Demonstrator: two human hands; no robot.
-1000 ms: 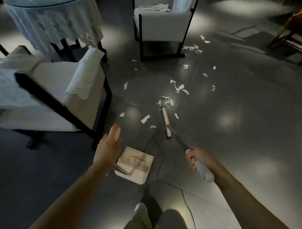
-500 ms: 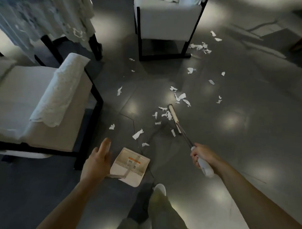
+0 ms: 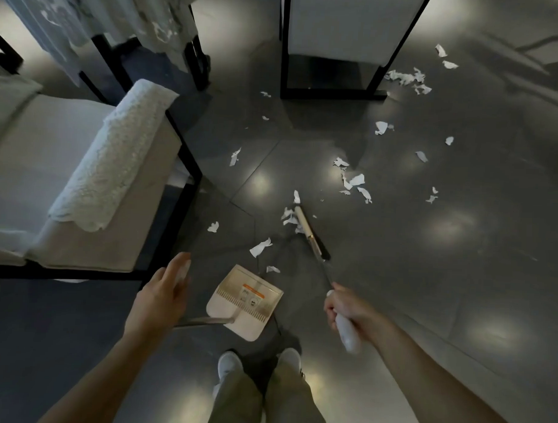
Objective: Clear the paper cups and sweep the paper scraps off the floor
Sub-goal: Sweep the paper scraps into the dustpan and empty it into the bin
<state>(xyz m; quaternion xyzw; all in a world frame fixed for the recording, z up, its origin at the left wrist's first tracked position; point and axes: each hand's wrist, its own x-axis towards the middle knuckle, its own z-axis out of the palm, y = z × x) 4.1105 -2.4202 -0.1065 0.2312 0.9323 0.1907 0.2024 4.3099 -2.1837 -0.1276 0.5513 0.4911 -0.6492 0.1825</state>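
Nearer the dustpan (image 3: pixel 246 305) than half a second ago, the broom (image 3: pixel 308 231) head lies on the floor (image 3: pixel 442 296). Beside the armchair (image 3: pixel 51 159), the left hand (image 3: pixel 161 292) holds the dustpan's long handle, pan flat on the floor. Paper scraps (image 3: pixel 260 248) lie just beyond it, more scattered farther right. The right hand (image 3: pixel 347 311) is clenched round the broom's white grip.

No word, brand or number can be read anywhere. The only printed thing is a small label (image 3: pixel 252 297) on the inner floor of the cream dustpan (image 3: pixel 248 325), at about six o'clock in the view. An orange band crosses its top, and the dark marks beneath are too small and blurred to make out.
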